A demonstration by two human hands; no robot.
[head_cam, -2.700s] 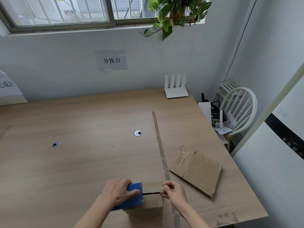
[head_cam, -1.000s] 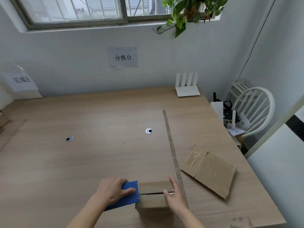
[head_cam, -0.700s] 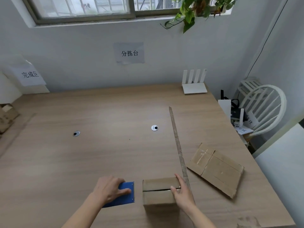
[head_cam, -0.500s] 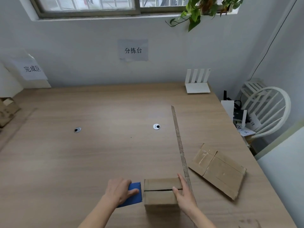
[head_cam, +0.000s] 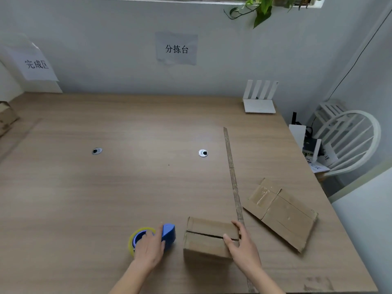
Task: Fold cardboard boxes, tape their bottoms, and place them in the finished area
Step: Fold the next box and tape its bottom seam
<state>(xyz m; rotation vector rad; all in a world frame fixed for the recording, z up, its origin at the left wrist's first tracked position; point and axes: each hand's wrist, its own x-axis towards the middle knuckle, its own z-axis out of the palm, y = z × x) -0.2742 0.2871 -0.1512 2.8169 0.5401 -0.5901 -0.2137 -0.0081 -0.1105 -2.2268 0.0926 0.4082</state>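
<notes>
Box (head_cam: 209, 238) at six o'clock on table (head_cam: 127, 187), between hands: right hand (head_cam: 241, 245) flat against its right side, left hand (head_cam: 149, 247) gripping tape dispenser (head_cam: 167, 233) at its nine o'clock.

Small packing workroom: wide wood-grain sorting table (head_cam: 148, 187), paper wall signs (分拣台 (head_cam: 176, 48), 完成区 (head_cam: 36, 64)), flattened brown cardboard box (head_cam: 282, 211), white four-antenna router (head_cam: 259, 98).

Left hand (head_cam: 149, 247) covers most of the tape dispenser (head_cam: 167, 233); far-left cardboard (head_cam: 6, 118) and plant (head_cam: 263, 7) cropped by frame edges.
</notes>
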